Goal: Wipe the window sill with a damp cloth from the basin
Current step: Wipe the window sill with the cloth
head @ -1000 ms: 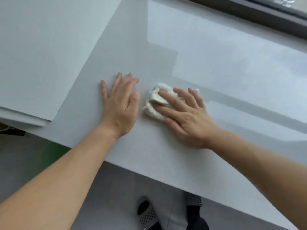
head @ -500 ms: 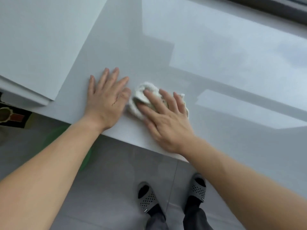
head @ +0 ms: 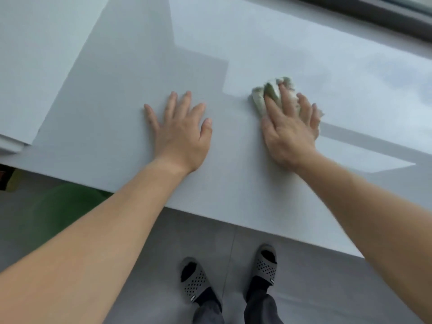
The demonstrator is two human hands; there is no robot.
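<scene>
The wide, glossy white window sill point(head: 233, 57) fills the upper part of the view. A crumpled white cloth point(head: 273, 91) lies on it right of centre. My right hand point(head: 289, 129) presses flat on the cloth, fingers spread over it, so most of the cloth is hidden under the palm. My left hand point(head: 180, 134) rests flat on the bare sill to the left of the cloth, fingers apart, holding nothing. A clear gap separates the two hands.
A white wall panel point(head: 39, 54) borders the sill on the left. The dark window frame point(head: 374, 15) runs along the top right. Below the sill's front edge are a grey tiled floor, my slippered feet point(head: 264, 263) and a blurred green basin point(head: 60, 206) at the left.
My right hand has slid the cloth to the right, away from my left hand. They were side by side before. The left hand stays flat on the sill.
</scene>
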